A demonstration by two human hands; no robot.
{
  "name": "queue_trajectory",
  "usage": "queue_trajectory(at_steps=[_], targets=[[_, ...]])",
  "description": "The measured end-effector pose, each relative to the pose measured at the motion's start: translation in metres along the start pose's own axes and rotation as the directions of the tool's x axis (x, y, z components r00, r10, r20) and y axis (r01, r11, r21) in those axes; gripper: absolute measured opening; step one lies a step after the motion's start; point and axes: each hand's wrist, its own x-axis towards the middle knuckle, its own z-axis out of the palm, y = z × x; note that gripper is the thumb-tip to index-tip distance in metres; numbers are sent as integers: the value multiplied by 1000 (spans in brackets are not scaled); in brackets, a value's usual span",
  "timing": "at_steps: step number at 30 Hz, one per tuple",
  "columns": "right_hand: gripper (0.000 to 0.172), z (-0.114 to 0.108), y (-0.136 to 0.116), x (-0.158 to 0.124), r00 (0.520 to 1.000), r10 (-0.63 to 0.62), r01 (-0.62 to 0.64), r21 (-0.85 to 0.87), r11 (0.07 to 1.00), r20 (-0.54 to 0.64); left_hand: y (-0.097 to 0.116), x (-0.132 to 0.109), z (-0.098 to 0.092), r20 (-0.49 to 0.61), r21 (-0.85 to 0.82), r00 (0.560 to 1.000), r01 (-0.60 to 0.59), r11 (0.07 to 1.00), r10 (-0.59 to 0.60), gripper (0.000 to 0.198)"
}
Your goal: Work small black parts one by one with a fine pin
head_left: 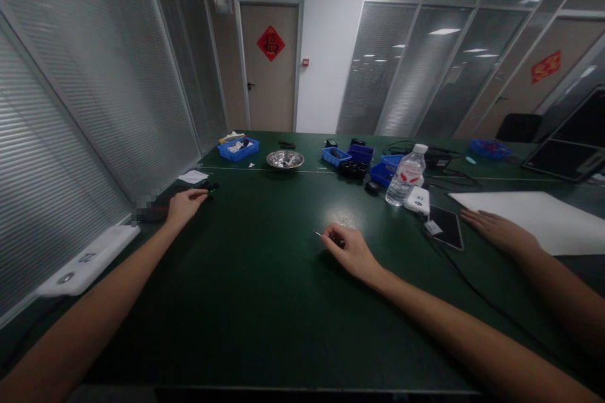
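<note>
My left hand (185, 206) reaches out at the left of the green table (255, 277), its thumb and fingers closed in a pinch. At the fingertips is a small dark piece with a bit of green (211, 191); I cannot make out what it is, or whether it is lifted. Nearer the middle, my right hand (348, 249) rests low over the table with fingers curled around a thin metal-tipped tool (316, 233). Only the tool's slim bright tip shows, pointing left; the fingers hide the remainder.
Another person's hand (501, 232) lies by a white sheet (543, 211) at right. A water bottle (406, 176), a white power bank (418, 200) and a dark tablet (445, 227) stand nearby. Farther back are a metal bowl (285, 160) and a blue tray (239, 150).
</note>
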Motion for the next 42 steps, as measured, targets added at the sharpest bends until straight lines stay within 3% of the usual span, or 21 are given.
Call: queue_trajectory(at_steps=[7,15,21,29,38,42], targets=[[24,0,4,-1,1000,-15,15,5,1000,1,-5,5,3,26,23,999,-30,999,30,35],[23,0,1,0,1000,-22,22,0,1000,-8,0,2,9,50,-26,984,-171,985,172,34],[20,0,-1,0,1000,-15,14,-17,1000,-19,0,1,12,-24,-44,972,-233,972,232,42],[20,2,3,0,1000,-23,23,-7,1000,-21,-4,4,7,-103,-8,987,-128,992,126,43],[23,1,3,0,1000,-29,29,-12,1000,-9,2,0,-2,11,-39,1000,7,999,-7,43],[25,1,4,0,1000,-30,30,-7,1000,-8,17,-4,-2,51,-105,999,7,994,-1,43]])
